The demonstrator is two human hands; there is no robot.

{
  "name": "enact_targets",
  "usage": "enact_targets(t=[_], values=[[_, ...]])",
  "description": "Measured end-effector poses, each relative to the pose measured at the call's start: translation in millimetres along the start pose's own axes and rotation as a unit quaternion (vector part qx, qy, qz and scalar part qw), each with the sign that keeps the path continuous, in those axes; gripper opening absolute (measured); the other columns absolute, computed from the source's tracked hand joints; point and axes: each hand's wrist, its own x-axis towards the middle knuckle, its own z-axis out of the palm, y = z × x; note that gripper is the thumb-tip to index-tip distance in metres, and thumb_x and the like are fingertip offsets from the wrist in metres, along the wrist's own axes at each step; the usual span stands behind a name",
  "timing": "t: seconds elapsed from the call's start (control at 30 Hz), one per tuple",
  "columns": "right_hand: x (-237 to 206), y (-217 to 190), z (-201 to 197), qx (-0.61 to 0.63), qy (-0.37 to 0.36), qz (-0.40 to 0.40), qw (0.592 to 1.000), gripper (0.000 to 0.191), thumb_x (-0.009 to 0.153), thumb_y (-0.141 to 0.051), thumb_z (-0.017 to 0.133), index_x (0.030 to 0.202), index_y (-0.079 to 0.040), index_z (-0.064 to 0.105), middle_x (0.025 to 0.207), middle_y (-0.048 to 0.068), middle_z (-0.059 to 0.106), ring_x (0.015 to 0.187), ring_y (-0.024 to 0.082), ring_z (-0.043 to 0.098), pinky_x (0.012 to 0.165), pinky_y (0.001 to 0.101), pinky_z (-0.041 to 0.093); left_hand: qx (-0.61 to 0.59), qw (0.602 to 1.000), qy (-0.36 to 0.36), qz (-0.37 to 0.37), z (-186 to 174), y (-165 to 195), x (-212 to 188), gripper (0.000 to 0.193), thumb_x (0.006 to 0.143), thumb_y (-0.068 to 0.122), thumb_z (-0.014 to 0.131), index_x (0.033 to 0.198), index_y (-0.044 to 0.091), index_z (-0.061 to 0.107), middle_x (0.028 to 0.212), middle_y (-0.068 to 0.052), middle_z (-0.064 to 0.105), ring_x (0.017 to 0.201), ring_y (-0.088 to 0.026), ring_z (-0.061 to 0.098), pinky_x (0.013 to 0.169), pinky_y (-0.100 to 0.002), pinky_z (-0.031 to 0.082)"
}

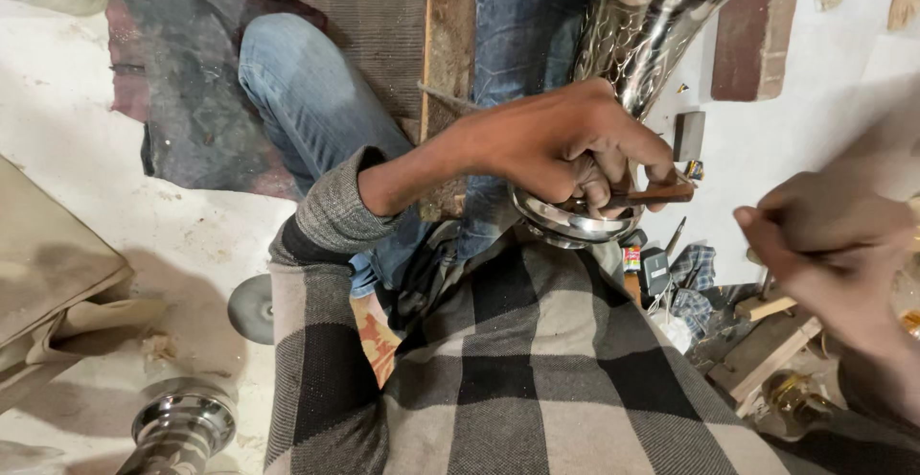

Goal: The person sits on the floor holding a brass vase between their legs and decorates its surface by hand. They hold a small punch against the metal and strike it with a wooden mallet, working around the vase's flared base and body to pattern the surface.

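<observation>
My left hand (pixel 565 144) is closed around a thin brown wooden-handled tool (pixel 661 192) and pressed against the lower rim of a shiny embossed metal vase (pixel 637 29) that rests on my lap. The vase flares wide toward the top of the view. My right hand (pixel 829 240) hovers blurred at the right, apart from the vase, fingers curled; whether it holds something thin cannot be made out. A grey and black checked blanket (pixel 537 360) covers my legs.
A round polished metal base (pixel 182 422) stands on the floor at lower left. A brick (pixel 752 39), a small dark block (pixel 688 135), wooden pieces (pixel 771 346) and small tools (pixel 652 264) lie at the right. A wooden plank (pixel 446 53) and folded cloth (pixel 57 293) are also near.
</observation>
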Motion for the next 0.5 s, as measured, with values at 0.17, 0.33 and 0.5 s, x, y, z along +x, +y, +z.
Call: enact_targets(t=[0.17, 0.33, 0.5], values=[[11.0, -39.6, -8.3, -0.120, -0.033, 0.005, 0.992, 0.028, 0.077, -0.005, 0.078, 0.101, -0.001, 0.063, 0.069, 0.010, 0.067, 0.056, 0.015, 0.067, 0.052, 0.0315, 0.053, -0.001, 0.999, 0.019, -0.041, -1.2, 5.1, -7.8, 0.044, 0.064, 0.004, 0.075, 0.107, -0.005, 0.070, 0.052, -0.011, 0.063, 0.041, -0.017, 0.046, 0.045, -0.037, 0.029], [24.2, -29.4, -0.5, -0.146, -0.084, 0.003, 0.986, 0.021, 0.074, -0.002, 0.076, 0.093, 0.000, 0.068, 0.068, 0.009, 0.065, 0.055, 0.016, 0.062, 0.054, 0.0348, 0.050, -0.057, 0.997, 0.054, -0.026, -1.4, 1.7, -8.5, 0.051, 0.074, 0.012, 0.066, 0.121, -0.007, 0.066, 0.066, -0.009, 0.070, 0.051, -0.010, 0.059, 0.047, -0.030, 0.040], [12.0, -12.5, -1.9, 0.027, -0.040, -0.017, 0.999, 0.007, 0.086, -0.006, 0.074, 0.086, -0.002, 0.069, 0.067, 0.007, 0.065, 0.049, 0.013, 0.060, 0.050, 0.0308, 0.047, -0.082, 0.996, -0.010, -0.031, -6.9, -3.2, -8.0, 0.052, 0.072, -0.006, 0.065, 0.125, -0.007, 0.067, 0.083, -0.015, 0.077, 0.059, -0.016, 0.069, 0.048, -0.030, 0.046]])
